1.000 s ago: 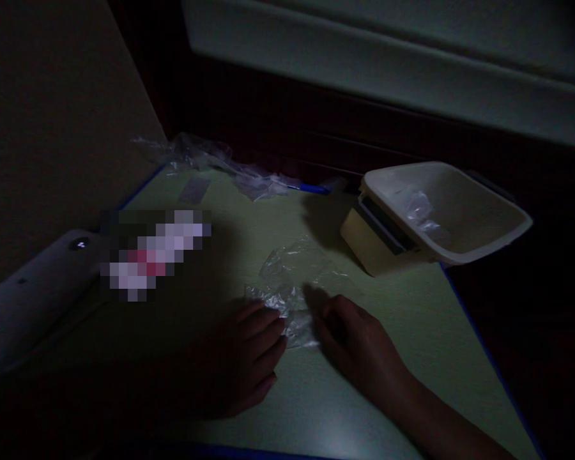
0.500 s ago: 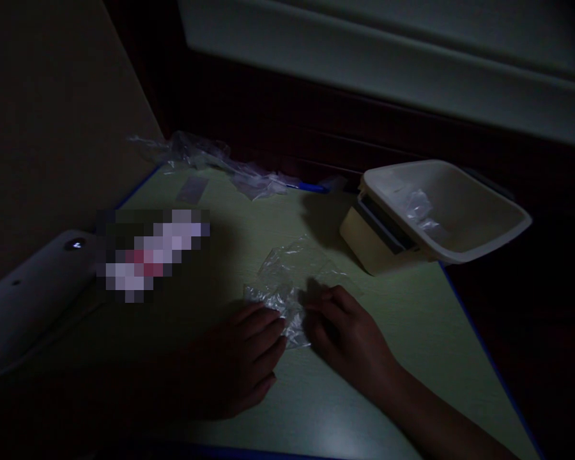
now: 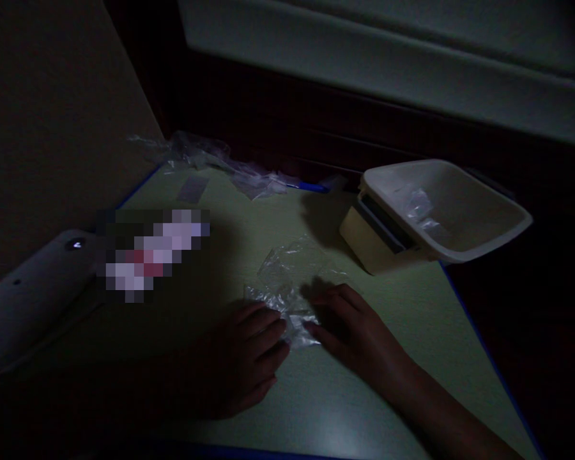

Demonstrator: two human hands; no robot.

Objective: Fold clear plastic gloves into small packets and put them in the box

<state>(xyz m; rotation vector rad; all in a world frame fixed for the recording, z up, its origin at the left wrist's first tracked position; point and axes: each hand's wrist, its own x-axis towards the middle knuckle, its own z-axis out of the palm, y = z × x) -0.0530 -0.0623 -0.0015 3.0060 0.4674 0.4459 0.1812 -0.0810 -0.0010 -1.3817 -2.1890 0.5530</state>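
Observation:
A crinkled clear plastic bag [image 3: 294, 275] lies on the pale green tabletop, its near part bunched and shiny. My left hand [image 3: 252, 361] rests palm down at the bag's near left edge. Its fingers lie slightly bent and apart, touching the plastic; the thumb is hidden. On the opposite side, my right hand [image 3: 357, 332] is open over the bag, thumb and fingers spread apart. The thumb tip is at the shiny bunched part, and whether it touches cannot be seen. Dim light blurs the details.
A cream plastic bin [image 3: 441, 239] tilts at the table's right edge, with crumpled clear plastic [image 3: 419, 204] inside. More clear bags [image 3: 249, 176] lie along the back edge beside a blue object [image 3: 314, 187]. At left are a white device [image 3: 43, 287] and a pixelated item [image 3: 156, 252].
My right hand has opened, its thumb and fingers parting from their closed pose at the plastic. It has shifted slightly right. My left hand has hardly moved.

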